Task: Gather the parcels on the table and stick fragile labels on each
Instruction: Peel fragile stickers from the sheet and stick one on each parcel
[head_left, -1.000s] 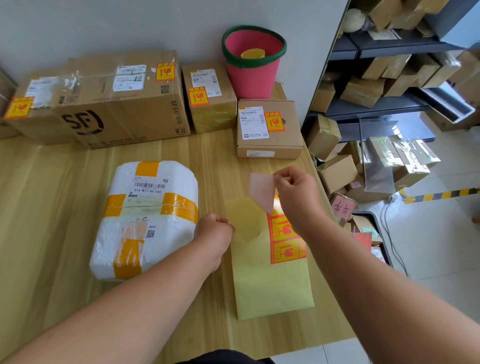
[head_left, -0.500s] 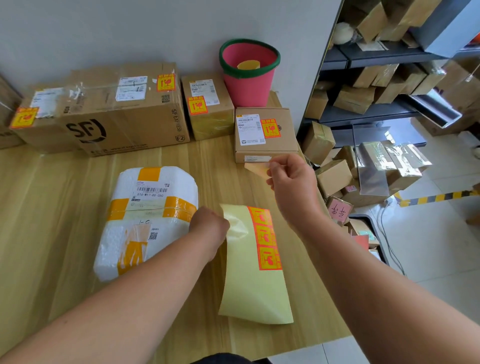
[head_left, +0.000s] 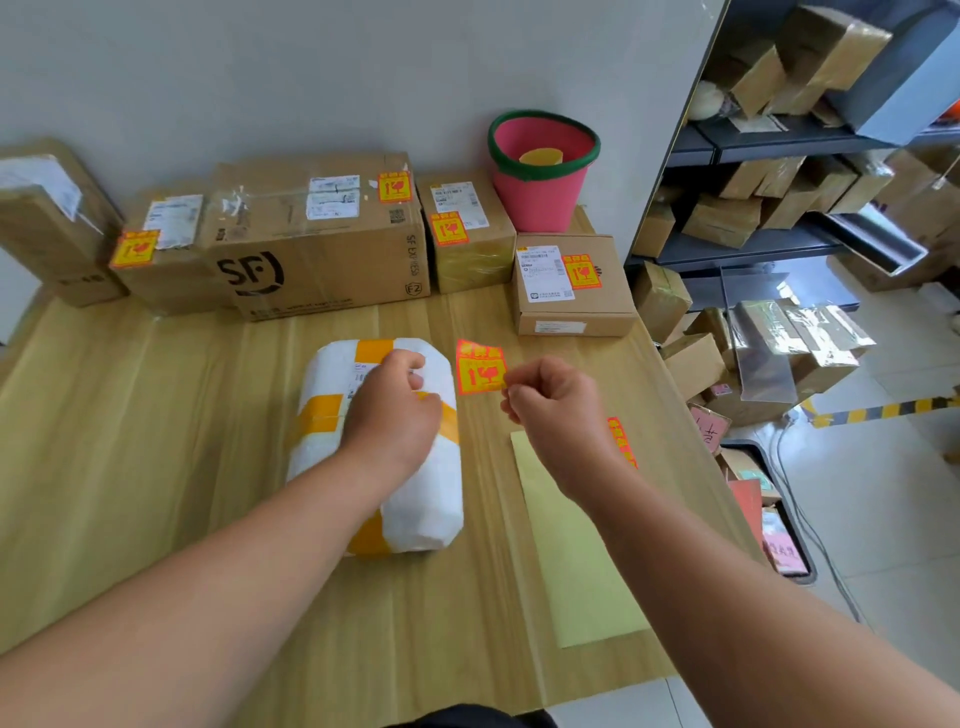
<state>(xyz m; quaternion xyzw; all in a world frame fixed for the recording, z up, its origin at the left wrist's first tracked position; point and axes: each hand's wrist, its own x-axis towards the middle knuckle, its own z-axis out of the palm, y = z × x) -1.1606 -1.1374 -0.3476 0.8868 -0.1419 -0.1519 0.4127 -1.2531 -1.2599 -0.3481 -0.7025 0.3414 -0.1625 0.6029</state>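
Note:
A white foam parcel (head_left: 421, 499) with yellow tape bands lies in the middle of the wooden table (head_left: 156, 467). My left hand (head_left: 389, 410) rests on its top with fingers curled, holding nothing that I can see. My right hand (head_left: 556, 405) pinches one orange-and-yellow fragile label (head_left: 479, 366) by its right edge, in the air just right of the parcel's far end. The yellow backing sheet (head_left: 576, 561) lies flat on the table under my right forearm, with remaining labels (head_left: 621, 441) along its right edge.
Several cardboard parcels (head_left: 322, 244) with fragile labels stand in a row along the wall. A red bucket (head_left: 543, 171) stands behind a flat box (head_left: 571, 283). Right of the table, shelves (head_left: 779, 239) and floor boxes (head_left: 696, 364) are crowded.
My left hand let go of the backing sheet, which now lies flat, and moved onto the white parcel. My right hand turned the peeled label face up and brought it toward the parcel.

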